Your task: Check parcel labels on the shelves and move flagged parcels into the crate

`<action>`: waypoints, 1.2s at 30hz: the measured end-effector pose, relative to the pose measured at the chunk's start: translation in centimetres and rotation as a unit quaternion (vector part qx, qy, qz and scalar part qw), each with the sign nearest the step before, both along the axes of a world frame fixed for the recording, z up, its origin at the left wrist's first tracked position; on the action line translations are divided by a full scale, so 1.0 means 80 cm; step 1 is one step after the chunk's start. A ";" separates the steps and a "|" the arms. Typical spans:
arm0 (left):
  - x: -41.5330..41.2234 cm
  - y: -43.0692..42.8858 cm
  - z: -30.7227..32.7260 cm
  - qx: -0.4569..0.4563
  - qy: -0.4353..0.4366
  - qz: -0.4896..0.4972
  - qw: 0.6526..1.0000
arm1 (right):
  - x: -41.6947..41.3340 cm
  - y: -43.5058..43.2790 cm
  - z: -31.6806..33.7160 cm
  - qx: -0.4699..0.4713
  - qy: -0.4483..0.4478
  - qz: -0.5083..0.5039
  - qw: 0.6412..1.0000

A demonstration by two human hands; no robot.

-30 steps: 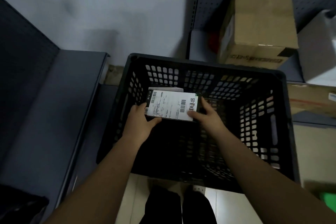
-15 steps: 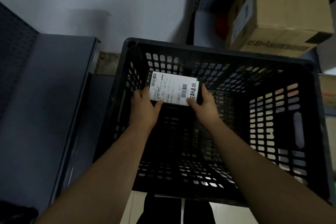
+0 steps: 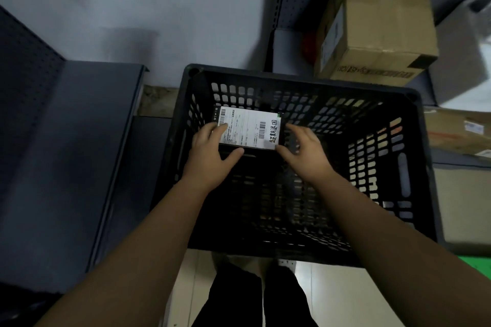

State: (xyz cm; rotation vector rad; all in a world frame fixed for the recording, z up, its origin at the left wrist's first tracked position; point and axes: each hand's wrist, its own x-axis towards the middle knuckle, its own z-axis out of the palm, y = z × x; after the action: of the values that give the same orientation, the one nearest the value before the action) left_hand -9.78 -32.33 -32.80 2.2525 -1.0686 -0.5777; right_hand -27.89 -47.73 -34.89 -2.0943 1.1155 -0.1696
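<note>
A black slotted plastic crate (image 3: 292, 79) stands on the floor in front of me. Both my hands reach down inside it. A small dark parcel (image 3: 247, 127) with a white barcode label and handwritten marks lies flat, low against the crate's far-left wall. My left hand (image 3: 210, 154) grips the parcel's left end, fingers on the label and thumb under the near edge. My right hand (image 3: 305, 154) is blurred. Its thumb is at the parcel's near-right corner and its fingers are along the right edge.
A dark metal shelf (image 3: 66, 154) runs along the left. A brown cardboard box (image 3: 377, 21) and a pale parcel (image 3: 462, 56) sit on the right shelf behind the crate. Flat parcels (image 3: 457, 133) lie lower right. My legs (image 3: 252, 297) stand at the crate's near side.
Both hands have carried the parcel lower and further toward the crate's far-left wall. The right hand's fingers have spread along the parcel's right edge.
</note>
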 end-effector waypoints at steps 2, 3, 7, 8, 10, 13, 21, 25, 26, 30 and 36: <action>-0.002 0.007 0.026 -0.020 -0.004 -0.032 0.999 | -0.010 0.005 0.029 -0.026 -0.016 0.035 0.999; -0.004 0.011 0.041 -0.035 -0.011 -0.044 0.998 | -0.013 0.008 0.046 -0.043 -0.027 0.055 0.997; -0.009 0.027 0.105 -0.101 -0.065 -0.070 0.990 | -0.015 0.021 0.118 -0.077 -0.061 0.122 0.988; -0.012 0.035 0.123 -0.111 -0.081 -0.068 0.988 | -0.012 0.024 0.136 -0.082 -0.074 0.136 0.985; -0.017 0.054 0.160 -0.122 -0.113 -0.049 0.985 | -0.005 0.032 0.173 -0.095 -0.107 0.171 0.975; -0.032 0.098 0.208 -0.128 -0.154 0.004 0.980 | 0.006 0.050 0.219 -0.109 -0.168 0.226 0.953; -0.125 0.288 0.289 -0.088 -0.231 0.194 0.949 | 0.033 0.171 0.286 -0.088 -0.250 0.408 0.874; -0.178 0.404 0.339 -0.088 -0.266 0.299 0.912 | 0.054 0.282 0.331 -0.051 -0.294 0.503 0.811; -0.192 0.434 0.353 -0.086 -0.278 0.324 0.900 | 0.056 0.314 0.345 -0.047 -0.305 0.529 0.790; -0.258 0.554 0.398 -0.074 -0.326 0.409 0.849 | 0.047 0.445 0.393 -0.033 -0.340 0.601 0.723; -0.383 0.731 0.423 -0.061 -0.358 0.510 0.780 | -0.007 0.638 0.421 0.008 -0.338 0.677 0.654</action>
State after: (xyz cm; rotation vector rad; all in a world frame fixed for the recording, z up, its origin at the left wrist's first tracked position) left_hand -40.40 26.15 1.00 2.5193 0.0055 0.8304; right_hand -28.45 3.28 -1.21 -1.9938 -0.9770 -0.1596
